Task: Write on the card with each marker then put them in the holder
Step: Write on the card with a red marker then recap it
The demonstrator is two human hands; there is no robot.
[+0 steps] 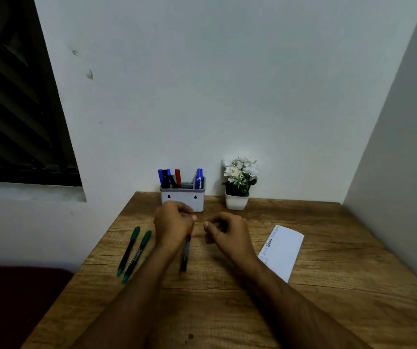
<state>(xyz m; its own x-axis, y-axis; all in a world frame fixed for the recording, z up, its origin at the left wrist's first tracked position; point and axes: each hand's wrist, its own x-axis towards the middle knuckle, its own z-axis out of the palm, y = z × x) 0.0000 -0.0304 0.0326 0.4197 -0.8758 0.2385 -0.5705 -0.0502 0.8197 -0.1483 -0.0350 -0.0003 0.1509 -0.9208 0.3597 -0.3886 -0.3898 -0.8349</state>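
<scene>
On the wooden table (227, 311), my left hand (174, 222) grips the upper end of a dark marker with red ends (184, 255), which hangs down toward me. My right hand (227, 233) hovers just right of it with its fingers curled; I see nothing in it. Two green markers (133, 253) lie side by side on the table to the left. The white card (281, 253) with some writing along its left edge lies to the right. The white holder (184, 197) stands at the back against the wall and holds blue, black and red markers.
A small white pot with white flowers (239, 182) stands right of the holder. Walls close the table at the back and on the right. A dark window is at the upper left, and the table's left edge drops off beside the green markers.
</scene>
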